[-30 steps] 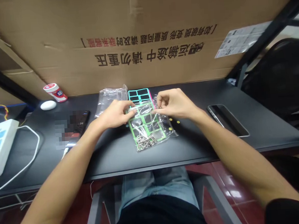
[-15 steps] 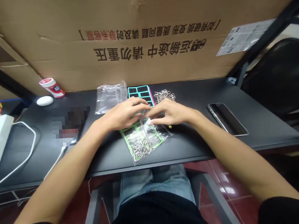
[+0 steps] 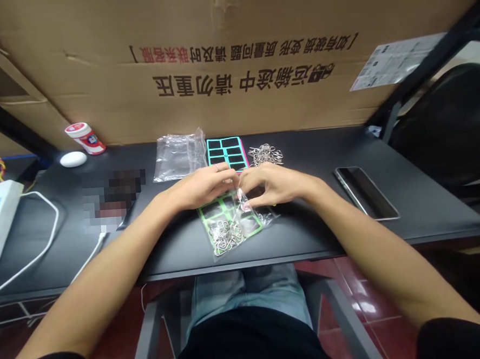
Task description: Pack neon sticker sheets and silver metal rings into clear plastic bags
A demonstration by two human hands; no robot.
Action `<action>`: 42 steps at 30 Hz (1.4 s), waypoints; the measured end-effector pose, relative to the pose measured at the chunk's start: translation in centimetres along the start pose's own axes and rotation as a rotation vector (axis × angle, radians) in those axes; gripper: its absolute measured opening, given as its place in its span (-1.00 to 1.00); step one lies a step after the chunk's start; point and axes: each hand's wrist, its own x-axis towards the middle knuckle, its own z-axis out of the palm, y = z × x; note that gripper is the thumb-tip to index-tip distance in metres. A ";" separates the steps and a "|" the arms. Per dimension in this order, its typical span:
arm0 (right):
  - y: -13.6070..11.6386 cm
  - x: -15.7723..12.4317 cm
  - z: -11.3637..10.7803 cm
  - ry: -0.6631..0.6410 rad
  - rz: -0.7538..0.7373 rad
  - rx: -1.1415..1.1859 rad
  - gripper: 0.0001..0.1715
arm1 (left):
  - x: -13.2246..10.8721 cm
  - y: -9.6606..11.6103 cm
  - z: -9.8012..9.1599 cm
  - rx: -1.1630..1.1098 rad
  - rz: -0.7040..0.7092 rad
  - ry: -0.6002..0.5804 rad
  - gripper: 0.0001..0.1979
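Observation:
A clear plastic bag (image 3: pixel 246 225) lies on the desk in front of me, with a green card with dark panels (image 3: pixel 209 209) and a heap of silver metal hooks (image 3: pixel 226 235) inside it. My left hand (image 3: pixel 208 186) is at the bag's upper left, fingers curled over its top edge. My right hand (image 3: pixel 270 184) pinches the bag's upper right between thumb and fingers. Just beyond my hands lie a turquoise-framed card (image 3: pixel 225 148) over a pink one and a loose pile of silver hooks (image 3: pixel 265 155).
Empty clear bags (image 3: pixel 179 156) lie at the back left. A phone (image 3: pixel 365 192) rests on the right. On the left are a red-and-white bottle (image 3: pixel 86 139), a white oval case (image 3: pixel 73 159), a white power strip (image 3: pixel 1 221) and a cable. Cardboard (image 3: pixel 235 109) stands behind the desk.
My left hand has lowered slightly toward the bag, uncovering more of the turquoise card. The right thumb and fingers have shifted on the plastic. The bag stays in nearly the same place.

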 end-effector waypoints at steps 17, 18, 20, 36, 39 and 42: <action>-2.5 2.2 6.7 -0.181 -0.349 -0.144 -0.50 | 0.1 0.5 -0.3 -0.067 -0.012 -0.015 -0.78; -2.3 2.3 6.8 -0.167 -0.350 -0.170 -0.51 | 0.1 0.4 -0.4 -0.073 -0.016 -0.009 -0.79; -1.8 2.3 6.8 -0.141 -0.340 -0.204 -0.53 | 0.1 0.3 -0.4 -0.083 -0.032 0.009 -0.80; -0.2 1.0 2.8 -0.056 -0.116 0.172 -0.88 | 0.0 -0.1 -0.7 -0.095 -0.058 0.003 -0.81; -0.1 0.5 1.4 -0.063 -0.060 0.205 -0.81 | 0.0 -0.3 -0.6 -0.088 -0.054 0.013 -0.81; 0.5 -0.1 0.1 -0.003 0.020 0.162 -0.76 | 0.0 -0.5 -0.3 -0.060 -0.050 0.021 -0.80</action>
